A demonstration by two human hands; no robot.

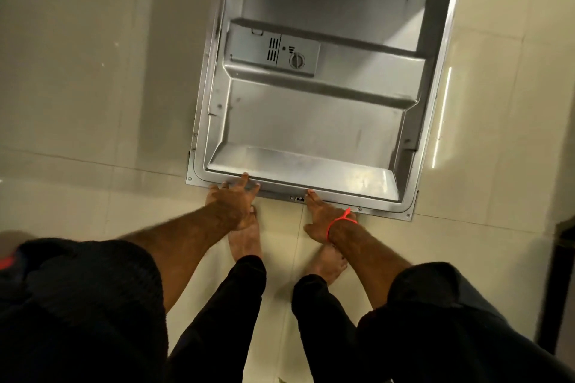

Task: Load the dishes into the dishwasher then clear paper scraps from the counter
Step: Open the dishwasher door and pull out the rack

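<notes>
On the left I see only the pale tiled floor (93, 87), and below it a dark sleeve (77, 305). The left hand (231, 202) rests on the near edge of the dishwasher door (311, 121), with fingers straight and spread and holding nothing. The door lies folded down flat, its grey inner side up, with the detergent box (275, 51) in the middle part. No rack and no dishes are in view, and the counter is not in view either. The right hand (326, 221), with an orange string (340, 221) at the wrist, touches the same edge more to the right; its fingers are also straight and hold nothing. The two hands are apart. Two bare feet (245, 239) stand just under this edge. I judge the step is moving the door. To do it well, I would press evenly with both hands, go slowly, and keep the toes away from the edge.
</notes>
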